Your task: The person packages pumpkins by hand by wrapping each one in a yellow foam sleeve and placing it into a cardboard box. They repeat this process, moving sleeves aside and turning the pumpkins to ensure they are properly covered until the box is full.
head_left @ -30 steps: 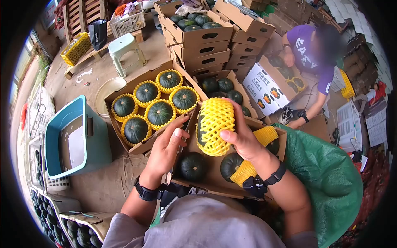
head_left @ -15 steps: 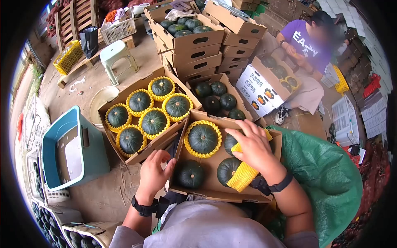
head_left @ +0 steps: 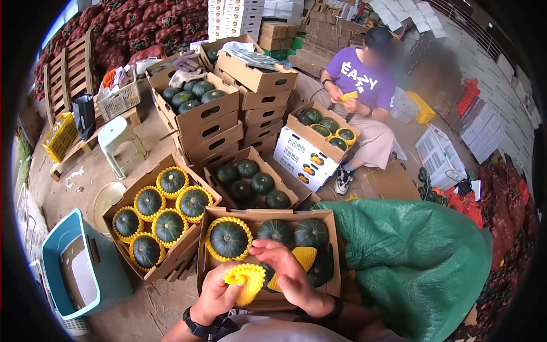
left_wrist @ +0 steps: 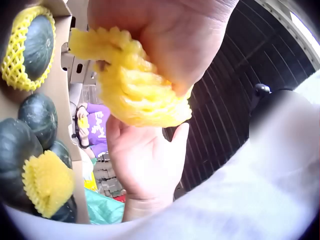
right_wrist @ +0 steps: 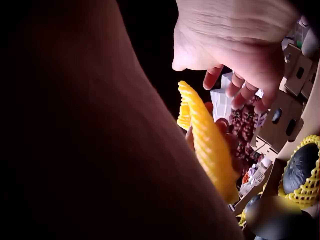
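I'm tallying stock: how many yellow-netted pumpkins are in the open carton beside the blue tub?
6, in the carton, two rows of three. Left row: back pumpkin, middle pumpkin, front pumpkin. Right row: rear one, centre one, nearest one. None seems hidden.

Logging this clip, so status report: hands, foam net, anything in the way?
Left hand grips yellow foam net. Right hand open, nothing held. Second net lies on boxed squashes, partly hidden by right hand.

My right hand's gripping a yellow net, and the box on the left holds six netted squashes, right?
No, your left hand grips that yellow net, as the head view shows. The box on the left does hold six netted squashes.
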`<state>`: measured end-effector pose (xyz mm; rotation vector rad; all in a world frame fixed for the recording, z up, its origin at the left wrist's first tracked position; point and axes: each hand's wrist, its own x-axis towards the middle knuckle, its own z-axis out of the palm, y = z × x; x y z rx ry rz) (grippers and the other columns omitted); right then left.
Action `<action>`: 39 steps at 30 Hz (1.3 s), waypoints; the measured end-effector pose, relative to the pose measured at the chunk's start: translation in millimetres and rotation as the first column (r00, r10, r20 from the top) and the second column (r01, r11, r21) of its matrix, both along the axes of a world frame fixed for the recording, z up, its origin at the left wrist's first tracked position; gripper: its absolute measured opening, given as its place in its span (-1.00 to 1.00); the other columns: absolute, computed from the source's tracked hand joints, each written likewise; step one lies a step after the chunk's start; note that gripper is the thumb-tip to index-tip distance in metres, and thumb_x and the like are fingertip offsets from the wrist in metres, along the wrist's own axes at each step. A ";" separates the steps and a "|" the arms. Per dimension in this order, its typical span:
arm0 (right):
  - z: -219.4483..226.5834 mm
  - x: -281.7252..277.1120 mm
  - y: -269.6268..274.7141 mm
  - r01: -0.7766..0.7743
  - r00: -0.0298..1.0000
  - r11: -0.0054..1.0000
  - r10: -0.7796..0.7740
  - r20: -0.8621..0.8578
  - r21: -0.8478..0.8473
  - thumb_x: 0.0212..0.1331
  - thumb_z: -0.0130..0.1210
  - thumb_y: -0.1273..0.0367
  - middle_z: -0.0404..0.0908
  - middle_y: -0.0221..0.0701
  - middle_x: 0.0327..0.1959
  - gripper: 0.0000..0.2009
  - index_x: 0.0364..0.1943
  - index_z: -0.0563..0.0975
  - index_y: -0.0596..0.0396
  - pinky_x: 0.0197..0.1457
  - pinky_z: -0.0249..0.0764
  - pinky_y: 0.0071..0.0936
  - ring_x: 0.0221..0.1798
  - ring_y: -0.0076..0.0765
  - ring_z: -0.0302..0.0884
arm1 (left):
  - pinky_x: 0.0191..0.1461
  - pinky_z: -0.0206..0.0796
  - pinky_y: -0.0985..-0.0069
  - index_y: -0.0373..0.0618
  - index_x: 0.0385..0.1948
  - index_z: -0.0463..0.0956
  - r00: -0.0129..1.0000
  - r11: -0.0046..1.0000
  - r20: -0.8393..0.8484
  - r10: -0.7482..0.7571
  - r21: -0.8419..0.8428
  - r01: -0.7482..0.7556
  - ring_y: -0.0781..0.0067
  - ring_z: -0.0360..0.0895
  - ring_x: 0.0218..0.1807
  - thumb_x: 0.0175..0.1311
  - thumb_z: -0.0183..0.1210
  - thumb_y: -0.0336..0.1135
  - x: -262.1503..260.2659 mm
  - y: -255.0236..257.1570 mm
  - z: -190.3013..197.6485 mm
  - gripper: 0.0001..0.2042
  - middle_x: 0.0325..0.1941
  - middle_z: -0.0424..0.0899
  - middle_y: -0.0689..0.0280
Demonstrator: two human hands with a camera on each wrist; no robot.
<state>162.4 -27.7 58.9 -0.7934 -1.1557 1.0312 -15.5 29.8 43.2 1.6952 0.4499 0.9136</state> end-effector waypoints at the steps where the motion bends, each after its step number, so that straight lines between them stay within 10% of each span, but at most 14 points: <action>1: 2.1 -0.3 -3.2 -0.153 0.927 0.985 0.115 -0.358 -0.080 0.34 -0.04 0.10 0.34 -0.20 0.20 -0.62 -0.05 0.50 0.14 0.31 0.17 -0.32 0.26 -0.24 0.30 | -0.07 0.41 0.30 -0.17 -0.12 0.47 0.995 0.999 -0.090 -0.033 0.032 0.036 0.12 0.60 -0.17 0.15 0.27 -0.28 -0.4 0.0 3.3 -0.69 -0.15 0.60 0.16; 5: 6.1 20.1 -8.7 -0.052 0.889 0.946 0.191 0.417 -0.321 0.38 -0.10 0.28 0.58 -0.26 -0.11 -0.70 0.00 0.48 0.21 0.06 0.41 -0.40 -0.04 -0.32 0.55 | -0.31 0.43 0.34 -0.18 -0.26 0.46 0.895 0.984 -0.414 0.168 0.130 -0.124 0.07 0.59 -0.38 0.07 0.33 -0.17 6.7 -17.1 14.1 -0.66 -0.43 0.58 0.12; 11: 0.0 24.9 -6.9 -0.160 0.643 0.931 0.351 0.680 -0.329 0.15 0.06 0.49 0.59 -0.19 -0.20 -0.79 -0.13 0.47 0.26 -0.10 0.42 -0.43 -0.14 -0.31 0.55 | -0.47 0.35 0.34 -0.16 -0.63 0.46 0.896 0.903 -0.438 0.071 0.411 0.129 0.11 0.54 -0.51 -0.05 0.37 -0.01 13.7 -4.3 24.9 -0.61 -0.58 0.52 0.19; 13: -15.1 19.6 6.3 -0.241 0.964 0.884 0.265 0.007 -0.401 0.06 0.14 0.53 0.52 -0.42 -0.28 -0.82 -0.25 0.43 0.15 -0.14 0.40 -0.52 -0.25 -0.55 0.46 | -0.30 0.39 0.35 -0.18 -0.36 0.56 0.787 0.874 -0.447 0.425 0.429 -0.229 0.13 0.55 -0.32 -0.15 0.41 0.05 20.5 -12.3 33.1 -0.52 -0.37 0.54 0.14; 15: -8.6 3.1 13.2 0.256 0.959 0.940 -0.275 -0.061 -0.226 0.09 0.15 0.51 0.44 -0.52 -0.32 -0.77 -0.20 0.38 0.10 -0.14 0.39 -0.59 -0.21 -0.63 0.43 | -0.06 0.34 0.33 -0.20 0.04 0.45 0.659 0.494 -0.137 0.740 0.775 -0.393 0.09 0.44 -0.06 -0.25 0.46 0.03 41.0 -16.2 55.5 -0.25 -0.07 0.45 0.04; 19: -26.5 -12.6 7.6 0.437 0.881 0.893 -0.449 -0.149 -0.108 0.18 0.01 0.47 0.55 -0.40 -0.17 -0.79 -0.09 0.45 0.17 -0.01 0.45 -0.55 -0.10 -0.51 0.52 | 0.08 0.33 0.41 -0.28 0.03 0.46 0.976 0.962 -0.056 0.212 0.189 -0.198 0.27 0.52 -0.09 0.09 0.32 -0.26 39.4 -9.0 27.0 -0.53 -0.12 0.57 0.15; 20: -34.8 -2.2 6.6 0.422 0.876 0.901 -0.434 -0.211 -0.100 0.20 -0.01 0.45 0.57 -0.37 -0.15 -0.76 -0.06 0.47 0.19 0.03 0.45 -0.50 -0.06 -0.47 0.53 | 0.02 0.38 0.51 -0.30 -0.13 0.53 0.986 0.912 0.118 0.118 -0.405 -0.060 0.47 0.58 -0.20 0.29 0.14 -0.39 33.4 -6.5 17.7 -0.80 -0.22 0.64 0.29; 21: -30.8 11.8 12.5 0.409 0.868 0.908 -0.418 -0.268 -0.092 0.22 -0.04 0.44 0.59 -0.35 -0.13 -0.74 -0.03 0.48 0.21 0.06 0.45 -0.45 -0.03 -0.42 0.54 | 0.00 0.38 0.58 -0.26 -0.13 0.52 0.939 0.817 0.344 -0.006 -0.540 0.204 0.53 0.57 -0.20 0.36 0.08 -0.35 26.8 2.8 13.4 -0.81 -0.19 0.64 0.33; 23: -24.7 41.0 23.3 -0.476 0.590 0.842 0.092 -0.802 -0.253 0.30 -0.08 0.35 0.58 -0.29 -0.03 -0.71 0.02 0.46 0.22 0.17 0.43 -0.34 0.05 -0.34 0.54 | 0.00 0.36 0.64 -0.25 -0.06 0.49 0.915 0.542 0.400 0.052 -0.781 0.311 0.54 0.58 -0.22 0.38 0.05 -0.29 28.5 4.3 36.7 -0.76 -0.21 0.65 0.32; 25: 1.8 30.6 2.6 -0.416 0.660 0.888 0.145 -0.737 -0.197 0.37 -0.13 0.18 0.52 -0.23 0.11 -0.59 0.13 0.39 0.21 0.31 0.31 -0.22 0.19 -0.26 0.44 | 0.15 0.28 0.50 -0.20 0.11 0.41 0.914 0.610 0.378 0.147 -0.763 0.217 0.47 0.55 -0.04 0.29 0.16 -0.07 22.0 18.5 25.5 -0.53 -0.06 0.61 0.24; 28: 12.5 22.7 -1.8 -0.278 0.706 0.959 0.171 -0.687 -0.047 0.30 -0.01 0.18 0.43 -0.23 0.20 -0.50 0.21 0.32 0.21 0.41 0.14 -0.10 0.30 -0.17 0.31 | 0.41 -0.10 0.12 0.05 0.18 0.44 0.934 0.973 0.286 0.215 0.019 -0.230 0.08 0.04 0.42 -0.18 0.43 0.18 21.5 9.9 41.7 -0.20 0.36 0.21 0.05; 32: -5.9 16.6 5.6 -0.241 0.842 0.970 0.199 -0.501 -0.020 0.32 -0.05 0.11 0.43 -0.31 0.17 -0.51 0.21 0.34 0.13 0.35 0.13 -0.27 0.26 -0.30 0.30 | 0.38 -0.06 0.13 0.12 -0.29 0.68 0.809 0.570 0.024 0.587 0.698 -0.434 0.02 0.11 0.36 0.12 0.30 -0.22 3.1 3.1 57.6 -0.86 0.27 0.35 0.10; 37: -2.9 -9.6 16.9 -0.154 0.917 0.969 0.067 -0.393 -0.194 0.30 -0.04 0.03 0.53 -0.44 -0.12 -0.60 -0.08 0.50 0.07 0.13 0.24 -0.40 -0.02 -0.50 0.41 | -0.17 0.35 0.51 -0.14 -0.52 0.46 0.968 0.953 -0.038 0.247 -0.174 -0.250 0.42 0.54 -0.31 0.26 0.19 -0.25 -4.7 -1.2 25.3 -0.78 -0.41 0.61 0.31; 39: -7.8 -10.5 4.6 -0.146 0.909 0.988 0.116 0.401 0.046 0.27 0.11 0.22 0.46 -0.54 -0.48 -0.77 -0.39 0.51 0.08 -0.20 0.34 -0.61 -0.36 -0.66 0.38 | -0.23 0.36 0.54 -0.28 -0.42 0.52 0.976 0.878 0.218 -0.025 -0.461 0.126 0.38 0.57 -0.35 0.19 0.25 -0.05 -21.4 4.6 4.1 -0.62 -0.37 0.63 0.21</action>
